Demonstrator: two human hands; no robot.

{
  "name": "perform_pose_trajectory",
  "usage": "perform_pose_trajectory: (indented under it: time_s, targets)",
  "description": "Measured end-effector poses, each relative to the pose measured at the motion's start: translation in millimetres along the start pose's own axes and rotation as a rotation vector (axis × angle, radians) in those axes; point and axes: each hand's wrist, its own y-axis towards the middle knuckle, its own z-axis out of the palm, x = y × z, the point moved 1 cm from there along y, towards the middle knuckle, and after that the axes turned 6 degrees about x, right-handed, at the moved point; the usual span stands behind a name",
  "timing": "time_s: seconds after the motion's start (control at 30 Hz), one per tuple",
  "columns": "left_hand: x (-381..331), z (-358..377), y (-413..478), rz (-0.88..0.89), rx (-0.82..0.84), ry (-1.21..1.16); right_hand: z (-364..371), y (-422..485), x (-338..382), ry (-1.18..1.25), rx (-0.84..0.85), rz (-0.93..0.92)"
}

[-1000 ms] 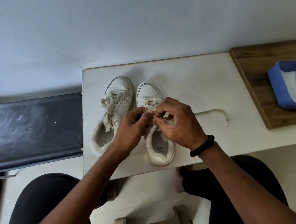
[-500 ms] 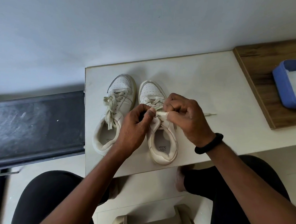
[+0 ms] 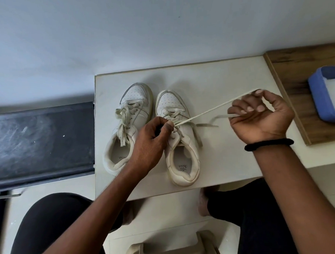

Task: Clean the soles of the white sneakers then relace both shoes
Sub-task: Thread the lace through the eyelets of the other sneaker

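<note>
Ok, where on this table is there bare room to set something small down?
Bare strip of table behind both toes, along the wall. Another between the right shoe and the wooden board, though the lace and right hand cross above it. Crowded: the middle, where the left hand pinches the lace beside the left shoe.

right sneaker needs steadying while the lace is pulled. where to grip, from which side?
I'd take the right sneaker at the heel collar, fingers pinching the padded rim from above on the near side. The opening faces up and the heel points toward the person; the left hand and the lace crowd the eyelets.
</note>
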Motion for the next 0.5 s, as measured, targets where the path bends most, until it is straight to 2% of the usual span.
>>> perform_pose_trajectory:
  time_s: [0.07,0.13,0.2,0.27,0.3,0.33,0.4,0.5]
  targets:
    - [0,0,-1,-0.003,-0.002,0.003,-13,4,16,0.053,-0.042,-0.032]
    - [0,0,-1,-0.003,-0.006,0.008,-23,5,32,0.057,-0.156,-0.091]
    - [0,0,-1,0.002,-0.007,0.007,-31,5,43,-0.002,-0.358,-0.152]
    - [0,0,0,0.004,-0.011,0.012,-37,5,48,-0.154,-0.584,-0.203]
    - [0,0,0,0.002,-0.015,0.017,-38,6,46,-0.246,-0.638,-0.225]
    - [0,0,0,0.001,-0.02,0.02,-36,7,42,-0.372,-0.636,-0.25]
    - [-1,0,0,0.0,-0.025,0.017,-22,9,29,-0.72,-0.518,-0.332]
    - [-1,1,0,-0.003,-0.02,0.019,8,2,-8,-1.196,-0.136,-0.383]
